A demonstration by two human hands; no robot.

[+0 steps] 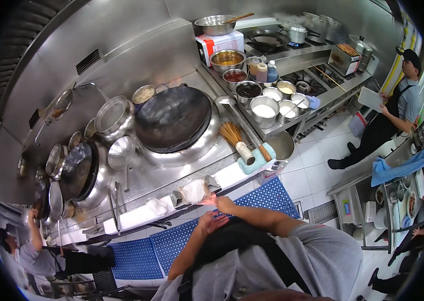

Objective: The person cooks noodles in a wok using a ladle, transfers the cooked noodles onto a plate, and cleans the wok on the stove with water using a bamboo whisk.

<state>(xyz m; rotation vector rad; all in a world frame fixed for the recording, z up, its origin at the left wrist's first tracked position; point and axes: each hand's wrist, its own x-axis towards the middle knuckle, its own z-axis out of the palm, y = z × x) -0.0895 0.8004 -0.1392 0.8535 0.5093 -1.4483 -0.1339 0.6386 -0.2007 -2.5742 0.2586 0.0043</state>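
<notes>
My left hand [213, 221] is held in front of my apron, palm partly turned up, with its fingers stretched out. Just above it, my right hand [226, 204] is closed at the stove's front edge, on or against a small pinkish piece [209, 200] that I cannot make out. A crumpled white cloth [193, 191] lies beside that piece, between two metal brackets on the ledge. Beyond the hands, a large black wok [174, 118] sits tilted on its burner ring. To its right lie a bamboo wok brush [233, 136], a ladle [225, 101] and a folded green cloth [258, 160].
A second wok [77, 173], a skimmer [121, 153] and strainers [111, 116] stand left. Sauce pots [248, 90] and squeeze bottles [262, 72] fill the right counter. One person [36, 256] works at far left; another [397, 105] holds a tray at right. Blue mats [272, 198] cover the floor.
</notes>
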